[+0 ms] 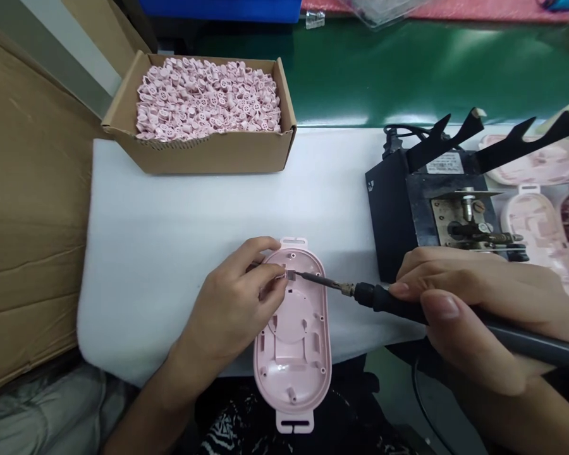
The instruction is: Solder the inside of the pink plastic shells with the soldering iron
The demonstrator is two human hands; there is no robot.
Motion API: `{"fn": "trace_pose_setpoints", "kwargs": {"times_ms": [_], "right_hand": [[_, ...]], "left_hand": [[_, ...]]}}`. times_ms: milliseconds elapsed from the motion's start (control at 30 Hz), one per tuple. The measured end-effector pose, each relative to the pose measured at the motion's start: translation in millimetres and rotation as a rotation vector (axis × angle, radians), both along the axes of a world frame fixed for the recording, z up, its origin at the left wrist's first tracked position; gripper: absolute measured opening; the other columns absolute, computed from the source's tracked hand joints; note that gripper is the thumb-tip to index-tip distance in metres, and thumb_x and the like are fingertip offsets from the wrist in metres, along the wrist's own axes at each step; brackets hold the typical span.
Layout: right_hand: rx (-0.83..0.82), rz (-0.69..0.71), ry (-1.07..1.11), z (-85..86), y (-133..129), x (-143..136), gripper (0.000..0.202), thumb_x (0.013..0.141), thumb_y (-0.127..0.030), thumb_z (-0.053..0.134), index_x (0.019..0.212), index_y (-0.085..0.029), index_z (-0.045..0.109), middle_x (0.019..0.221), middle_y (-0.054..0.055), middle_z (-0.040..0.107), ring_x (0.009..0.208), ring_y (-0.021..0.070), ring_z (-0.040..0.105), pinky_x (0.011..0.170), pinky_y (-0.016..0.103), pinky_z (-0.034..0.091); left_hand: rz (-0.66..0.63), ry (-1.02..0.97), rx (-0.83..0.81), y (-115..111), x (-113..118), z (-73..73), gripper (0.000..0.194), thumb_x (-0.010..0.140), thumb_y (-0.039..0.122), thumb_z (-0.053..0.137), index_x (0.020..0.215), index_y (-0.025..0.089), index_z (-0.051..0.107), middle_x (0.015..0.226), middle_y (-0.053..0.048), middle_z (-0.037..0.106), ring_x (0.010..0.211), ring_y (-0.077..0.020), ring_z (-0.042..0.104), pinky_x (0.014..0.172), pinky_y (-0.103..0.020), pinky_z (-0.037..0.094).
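Pink shell (293,354) on white pad (171,253)

No legible text anywhere. One white label (444,163) on top of the black box (391,208) at the right edge of the white pad (180,240); it carries print, too small and blurred to read. A small pale mark on the box's left face, near its top corner, cannot be made out either.

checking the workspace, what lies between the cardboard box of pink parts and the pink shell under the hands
In the head view, only bare white mat lies between the cardboard box and the pink shell.
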State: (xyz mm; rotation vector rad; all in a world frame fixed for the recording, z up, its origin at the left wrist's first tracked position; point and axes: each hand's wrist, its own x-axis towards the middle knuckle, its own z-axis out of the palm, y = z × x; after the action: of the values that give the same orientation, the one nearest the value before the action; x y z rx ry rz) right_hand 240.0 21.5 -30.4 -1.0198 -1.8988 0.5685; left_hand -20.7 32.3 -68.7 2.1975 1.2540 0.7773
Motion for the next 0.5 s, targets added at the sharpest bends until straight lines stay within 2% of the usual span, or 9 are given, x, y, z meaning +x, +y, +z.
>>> {"fn": "trace_pose_setpoints", "kwargs": {"times_ms": [100,233,400,500], "right_hand": [[-0.007,0.007,-0.010,1.3,0.2,-1.6,0.018,0.085,-0.002,0.059,0.075,-0.016,0.063,0.069,0.003,0.064,0.063,0.0166,0.066,0.051,0.033,0.055],[-0.112,0.018,0.002,5.4,0.3,-3.7,0.020,0.085,-0.003,0.058,0.083,-0.018,0.071,0.066,0.003,0.066,0.060,0.0164,0.066,0.047,0.031,0.054],[-0.195,-0.081,-0.092,14.0,2.9,-8.1,0.018,0.090,-0.015,0.061,0.080,-0.024,0.073,0.066,0.003,0.069,0.058,0.0169,0.068,0.043,0.027,0.056],[-0.107,-0.152,-0.173,14.3,6.9,-11.6,0.020,0.093,-0.024,0.064,0.076,-0.025,0.073,0.069,0.005,0.070,0.059,0.0178,0.069,0.043,0.027,0.058]], "left_hand": [[0.005,-0.026,-0.021,0.3,0.7,-0.5,0.009,0.092,0.011,0.066,0.091,0.016,0.074,0.128,-0.005,0.064,0.092,-0.0126,0.069,0.078,-0.030,0.062],[-0.005,-0.013,-0.026,1.4,-0.7,-1.6,0.011,0.093,0.011,0.065,0.095,0.016,0.074,0.129,-0.005,0.063,0.093,-0.0131,0.068,0.082,-0.031,0.062],[-0.015,0.003,-0.027,1.2,-1.1,-0.4,0.010,0.092,0.011,0.067,0.096,0.015,0.075,0.130,-0.006,0.062,0.092,-0.0126,0.068,0.082,-0.030,0.063],[0.002,0.009,-0.018,1.4,1.0,0.6,0.009,0.091,0.011,0.067,0.094,0.014,0.075,0.129,-0.007,0.063,0.091,-0.0127,0.068,0.081,-0.031,0.063]]}}
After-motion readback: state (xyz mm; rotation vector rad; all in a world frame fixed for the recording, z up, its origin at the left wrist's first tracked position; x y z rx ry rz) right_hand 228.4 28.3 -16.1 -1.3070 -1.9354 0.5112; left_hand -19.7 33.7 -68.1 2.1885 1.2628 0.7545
